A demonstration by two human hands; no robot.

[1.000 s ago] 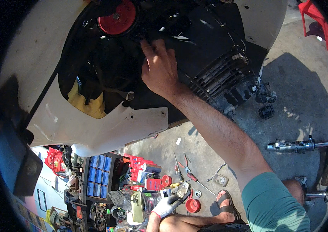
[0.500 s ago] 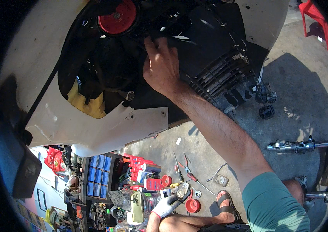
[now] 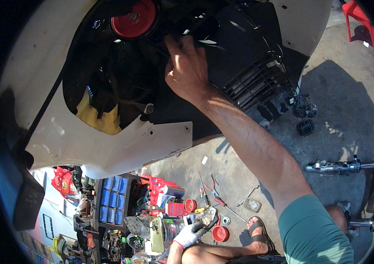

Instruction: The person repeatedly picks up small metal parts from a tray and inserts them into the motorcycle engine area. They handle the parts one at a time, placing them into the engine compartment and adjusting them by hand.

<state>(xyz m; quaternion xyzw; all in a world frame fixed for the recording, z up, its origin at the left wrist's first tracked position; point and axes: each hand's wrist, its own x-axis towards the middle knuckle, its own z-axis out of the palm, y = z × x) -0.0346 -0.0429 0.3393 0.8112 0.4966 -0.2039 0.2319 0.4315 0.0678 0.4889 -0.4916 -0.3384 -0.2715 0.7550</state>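
Observation:
My right hand [image 3: 188, 70] reaches up into the open black engine bay [image 3: 121, 88] of a white scooter body [image 3: 107, 145]. It rests on dark parts just right of a round red cap [image 3: 133, 18]. Its fingertips are tucked among black hoses and are hidden. My bare forearm runs down to a teal sleeve [image 3: 314, 233]. At the bottom edge my left hand [image 3: 189, 234], in a white glove, holds a small metal part [image 3: 207, 216] over the scattered tools.
Screwdrivers and pliers [image 3: 211, 196] lie on the concrete floor, with a red cap [image 3: 220, 233] and a sandalled foot [image 3: 257, 229] nearby. A blue drawer organiser [image 3: 112, 200] and red tools [image 3: 160, 191] sit at lower left. A chrome part [image 3: 336, 166] lies at the right.
My right hand has crept slightly upward, closer to the red cap. The gloved left hand stays where it was.

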